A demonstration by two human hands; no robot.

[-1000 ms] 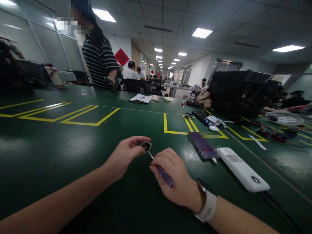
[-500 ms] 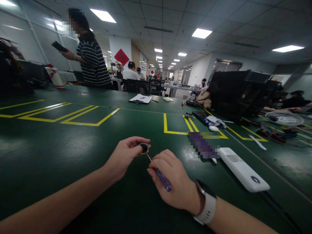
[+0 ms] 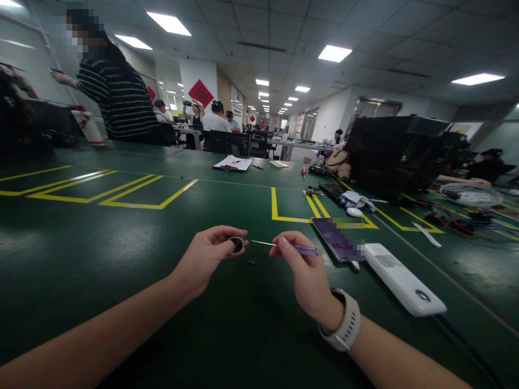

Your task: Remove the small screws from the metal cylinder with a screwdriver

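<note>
My left hand [image 3: 208, 254] is closed on a small round ring-shaped part [image 3: 236, 246] with a pale rim and a dark middle, pinched between thumb and fingers. In my right hand [image 3: 300, 270] is a screwdriver [image 3: 306, 250] with a clear purple handle. Its thin metal shaft points left, and the tip stands slightly apart from the round part. A tiny dark piece [image 3: 251, 262] lies on the green tabletop [image 3: 227, 335] between my hands, just below the tip. What it is exactly is too small to tell.
To the right lie a phone [image 3: 334, 237] and a white power bank [image 3: 401, 278] with a black cable. Beyond them are a white oval object [image 3: 354, 213], a clipboard with papers [image 3: 232, 163] and a black case [image 3: 395, 154]. A co-worker in a striped shirt [image 3: 115, 97] stands at far left.
My right hand has turned and drawn the screwdriver off the round part, its shaft now nearly level. The tiny dark piece has come into view. The co-worker has moved left.
</note>
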